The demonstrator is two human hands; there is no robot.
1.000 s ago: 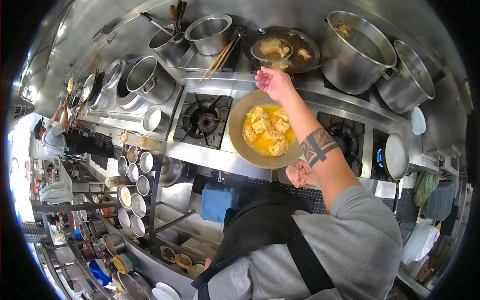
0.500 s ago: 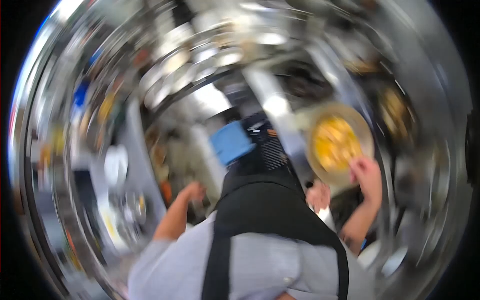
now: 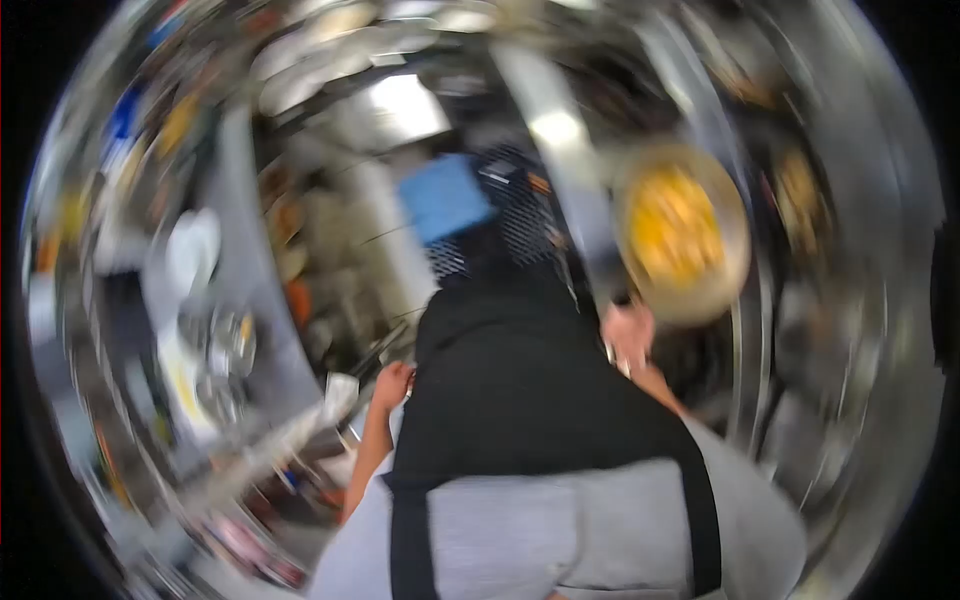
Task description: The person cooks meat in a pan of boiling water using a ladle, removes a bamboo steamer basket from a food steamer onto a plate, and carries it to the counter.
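Observation:
My left hand (image 3: 395, 383) hangs beside the black apron (image 3: 510, 380), its fingers curled in. Whatever it may hold is too blurred to make out. On the other side, my right hand (image 3: 628, 335) is just below the near rim of a round, pale pan (image 3: 735, 255). Yellow-orange food (image 3: 675, 225) fills the middle of the pan. Small white patches show at the right fingers, but motion smears them, so I cannot tell whether they grip anything.
A blue cloth or sheet (image 3: 445, 197) lies ahead, next to a dark perforated mat (image 3: 525, 210). On the left, a grey counter (image 3: 265, 290) carries white dishes (image 3: 193, 250) and metal containers (image 3: 232, 340). Several pale plates (image 3: 340, 60) stand at the back. Another pan (image 3: 800, 200) is at far right.
A hand that was at the food's edge in the pan is no longer there. The view has shifted, and the pan and blue cloth sit higher. My left hand is closer to the apron.

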